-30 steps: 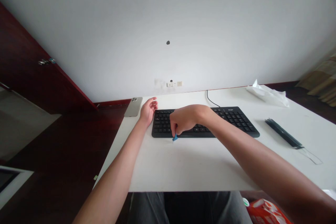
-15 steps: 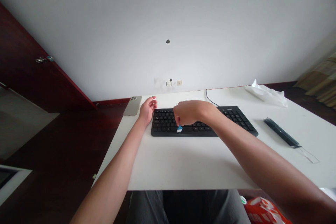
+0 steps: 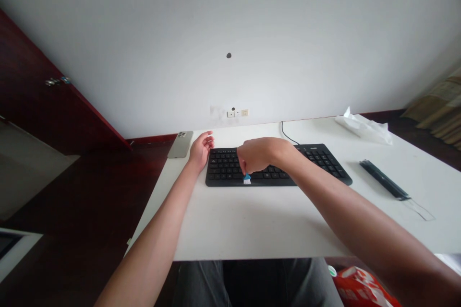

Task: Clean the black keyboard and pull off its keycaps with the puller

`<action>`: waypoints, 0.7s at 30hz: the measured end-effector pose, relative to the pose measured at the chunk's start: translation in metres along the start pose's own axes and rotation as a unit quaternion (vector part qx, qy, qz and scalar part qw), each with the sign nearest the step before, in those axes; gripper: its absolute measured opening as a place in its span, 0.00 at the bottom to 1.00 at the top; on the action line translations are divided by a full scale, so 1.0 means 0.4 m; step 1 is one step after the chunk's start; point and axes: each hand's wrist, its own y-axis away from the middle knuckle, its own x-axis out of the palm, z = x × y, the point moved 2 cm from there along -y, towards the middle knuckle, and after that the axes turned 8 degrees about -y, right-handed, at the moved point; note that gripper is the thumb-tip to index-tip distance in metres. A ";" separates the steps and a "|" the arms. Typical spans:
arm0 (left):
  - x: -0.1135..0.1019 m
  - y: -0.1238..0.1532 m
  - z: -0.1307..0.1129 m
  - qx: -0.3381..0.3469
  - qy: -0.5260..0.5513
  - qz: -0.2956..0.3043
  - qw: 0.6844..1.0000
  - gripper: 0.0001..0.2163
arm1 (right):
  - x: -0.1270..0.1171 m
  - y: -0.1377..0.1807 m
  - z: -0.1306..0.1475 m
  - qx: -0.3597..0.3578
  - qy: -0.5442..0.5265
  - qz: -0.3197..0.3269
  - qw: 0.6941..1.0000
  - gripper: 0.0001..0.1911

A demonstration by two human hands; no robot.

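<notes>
Currently R hand [image 3: 257, 155] pinches sm. blue brush [image 3: 247, 179], white bristles down at front edge of black keyboard [image 3: 323, 165], left of centre. Fingers [image 3: 243, 167] narrow, closed on handle. Brush prob. light, stiff plastic; take by handle, clear of bristles. L hand [image 3: 200, 150] open, empty, just beside keyboard's left end, near grey phone [image 3: 180, 144] on white table [image 3: 252, 223].

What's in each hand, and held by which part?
The right hand pinches a blue-handled brush by its handle, white bristles down at the keyboard; the left hand holds nothing.
</notes>
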 end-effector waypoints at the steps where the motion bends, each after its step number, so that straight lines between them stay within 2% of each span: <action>1: 0.000 0.001 -0.001 0.000 0.001 0.000 1.000 0.14 | 0.003 -0.002 0.002 -0.020 -0.010 0.017 1.000 0.16; 4: 0.002 0.002 -0.002 0.002 0.002 0.000 1.000 0.13 | 0.003 -0.002 0.003 -0.043 -0.029 0.020 0.998 0.16; 7: 0.002 -0.001 -0.001 0.002 -0.002 0.000 1.000 0.13 | -0.013 0.005 -0.014 -0.012 -0.023 -0.038 0.999 0.16; 10: -0.001 -0.004 0.000 0.003 -0.005 -0.003 1.000 0.14 | -0.036 0.010 -0.042 -0.019 -0.033 -0.084 0.996 0.18; 13: -0.005 -0.005 0.001 0.002 -0.006 -0.001 1.000 0.14 | -0.048 0.005 -0.081 -0.069 -0.122 -0.079 0.987 0.22; 15: -0.007 -0.004 0.001 0.001 -0.002 0.004 1.000 0.15 | -0.044 -0.001 -0.120 -0.118 -0.221 -0.102 0.963 0.21; 18: -0.007 -0.002 0.000 0.006 0.004 0.011 1.000 0.14 | -0.008 -0.008 -0.207 -0.143 -0.348 -0.177 0.909 0.18; 21: -0.005 -0.001 0.001 0.010 0.003 0.011 1.000 0.14 | 0.057 -0.005 -0.301 -0.162 -0.447 -0.168 0.863 0.21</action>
